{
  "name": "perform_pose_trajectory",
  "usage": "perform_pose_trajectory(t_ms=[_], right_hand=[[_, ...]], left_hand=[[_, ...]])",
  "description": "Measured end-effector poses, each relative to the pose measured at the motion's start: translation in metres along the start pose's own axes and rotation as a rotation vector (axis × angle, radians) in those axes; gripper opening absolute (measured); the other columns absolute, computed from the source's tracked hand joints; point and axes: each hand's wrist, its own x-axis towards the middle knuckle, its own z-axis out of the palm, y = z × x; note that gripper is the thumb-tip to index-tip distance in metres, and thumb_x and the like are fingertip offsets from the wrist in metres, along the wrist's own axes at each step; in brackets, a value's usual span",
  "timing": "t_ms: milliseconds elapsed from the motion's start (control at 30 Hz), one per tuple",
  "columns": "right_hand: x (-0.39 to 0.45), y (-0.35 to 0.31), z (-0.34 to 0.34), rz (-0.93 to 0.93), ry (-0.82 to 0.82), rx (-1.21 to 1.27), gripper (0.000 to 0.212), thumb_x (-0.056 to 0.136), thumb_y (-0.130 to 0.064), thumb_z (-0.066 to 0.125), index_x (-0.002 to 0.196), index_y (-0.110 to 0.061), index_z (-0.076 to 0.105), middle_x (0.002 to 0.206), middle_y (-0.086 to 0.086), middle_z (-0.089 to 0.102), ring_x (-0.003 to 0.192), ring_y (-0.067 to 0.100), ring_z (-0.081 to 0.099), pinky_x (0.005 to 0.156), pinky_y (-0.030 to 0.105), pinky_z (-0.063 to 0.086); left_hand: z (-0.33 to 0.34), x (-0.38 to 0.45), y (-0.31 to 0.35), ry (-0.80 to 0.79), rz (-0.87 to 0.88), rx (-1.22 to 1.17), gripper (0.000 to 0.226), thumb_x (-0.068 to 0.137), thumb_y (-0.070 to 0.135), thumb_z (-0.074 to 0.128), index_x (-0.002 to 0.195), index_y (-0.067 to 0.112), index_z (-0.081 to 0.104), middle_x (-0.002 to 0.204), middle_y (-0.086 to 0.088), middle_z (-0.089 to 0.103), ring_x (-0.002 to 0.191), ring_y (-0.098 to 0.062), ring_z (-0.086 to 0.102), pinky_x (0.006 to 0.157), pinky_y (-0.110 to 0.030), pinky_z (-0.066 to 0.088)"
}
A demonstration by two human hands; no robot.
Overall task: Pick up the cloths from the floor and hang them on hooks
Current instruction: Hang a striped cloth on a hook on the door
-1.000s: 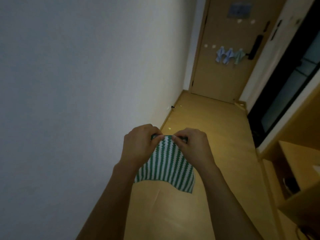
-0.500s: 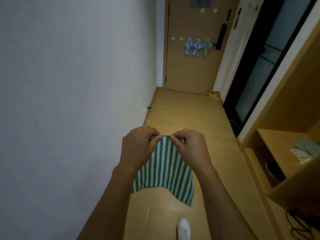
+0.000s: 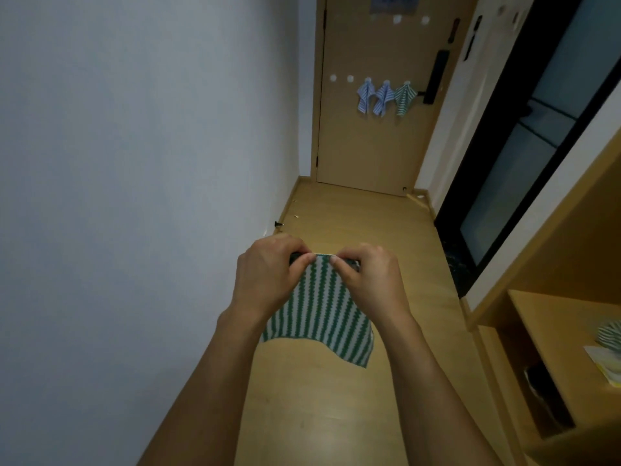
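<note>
Both hands pinch the top edge of a green-and-white striped cloth (image 3: 321,311), held up in the air above the floor (image 3: 336,415). The left hand (image 3: 267,275) grips the left part of that edge, thumb toward the camera and fingers curled behind. The right hand (image 3: 371,277) grips the right part in the same way. The two thumbs lie close together, with a short stretch of the edge showing between them. The cloth hangs down from the grip between the wrists; its lower edge is uneven, and the right corner drops lower than the left.

Both forearms reach in from the bottom of the view. A pale wall (image 3: 134,196) fills the left side, just beside the left arm. A small black door stop (image 3: 278,224) juts from the base of that wall, beyond the hands.

At the far end of the corridor stands a wooden door (image 3: 369,146). Three cloths hang on it side by side: two blue striped ones (image 3: 365,97) (image 3: 383,99) and a green striped one (image 3: 404,99). To their left two white round hooks (image 3: 341,78) are bare. A black handle (image 3: 437,79) sits on the door's right edge.

On the right is a dark glass panel (image 3: 524,146), and nearer, a wooden shelf unit (image 3: 544,327). At the shelf's right edge lies another striped cloth (image 3: 611,336), partly cut off by the frame.
</note>
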Motion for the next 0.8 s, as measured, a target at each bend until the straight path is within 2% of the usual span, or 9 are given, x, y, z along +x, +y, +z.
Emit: perform_pose_trajectory(t_ms=[67,233,300,400,533,733,800], right_hand=[[0.022,0.016,0.002,0.009,0.000,-0.014,0.018,0.092,-0.035,0.060,0.093,-0.025,0.076,0.085,-0.010,0.068,0.079,0.007,0.057,0.063,0.022,0.037],[0.078,0.050,0.021,0.032,0.038,-0.052,0.017,0.091,-0.036,0.061,0.090,-0.027,0.075,0.078,-0.013,0.062,0.072,0.000,0.048,0.057,0.008,0.025],[0.102,0.061,0.030,0.044,0.047,-0.077,0.017,0.090,-0.037,0.061,0.089,-0.027,0.075,0.075,-0.015,0.057,0.071,0.001,0.048,0.056,0.013,0.027],[0.142,0.077,0.045,0.062,0.049,-0.086,0.017,0.089,-0.038,0.062,0.086,-0.027,0.074,0.077,-0.011,0.062,0.072,0.005,0.051,0.060,0.024,0.032],[0.204,0.094,0.061,0.090,0.094,-0.110,0.016,0.089,-0.036,0.063,0.085,-0.026,0.075,0.072,-0.013,0.057,0.067,0.003,0.049,0.054,0.017,0.029],[0.303,0.105,0.083,0.148,0.132,-0.118,0.015,0.088,-0.035,0.063,0.087,-0.028,0.076,0.075,-0.013,0.061,0.070,0.003,0.052,0.059,0.022,0.034],[0.333,0.107,0.093,0.169,0.141,-0.123,0.014,0.088,-0.035,0.064,0.086,-0.028,0.075,0.072,-0.015,0.058,0.068,0.001,0.050,0.056,0.017,0.031]], left_hand=[[0.015,0.022,-0.001,-0.005,0.002,-0.008,0.014,0.091,0.040,0.062,0.092,0.030,0.072,0.088,0.014,0.068,0.080,-0.005,0.060,0.068,-0.033,0.054],[0.053,0.077,-0.016,-0.019,-0.008,-0.019,0.014,0.090,0.040,0.062,0.090,0.030,0.073,0.086,0.014,0.068,0.080,-0.005,0.060,0.066,-0.033,0.052],[0.068,0.100,-0.026,-0.029,-0.009,-0.032,0.014,0.090,0.041,0.062,0.090,0.031,0.073,0.085,0.014,0.067,0.079,-0.005,0.059,0.065,-0.032,0.052],[0.092,0.141,-0.045,-0.046,-0.002,-0.060,0.014,0.089,0.041,0.063,0.089,0.031,0.073,0.085,0.014,0.067,0.079,-0.006,0.060,0.066,-0.035,0.053],[0.120,0.206,-0.068,-0.060,0.038,-0.109,0.014,0.089,0.039,0.064,0.089,0.028,0.074,0.084,0.013,0.067,0.078,-0.005,0.060,0.066,-0.033,0.052],[0.144,0.312,-0.107,-0.115,0.095,-0.164,0.012,0.089,0.036,0.066,0.090,0.028,0.075,0.086,0.012,0.068,0.080,-0.005,0.059,0.067,-0.028,0.047],[0.150,0.346,-0.122,-0.126,0.112,-0.172,0.013,0.089,0.035,0.066,0.089,0.026,0.075,0.087,0.012,0.068,0.080,-0.005,0.059,0.066,-0.026,0.042]])
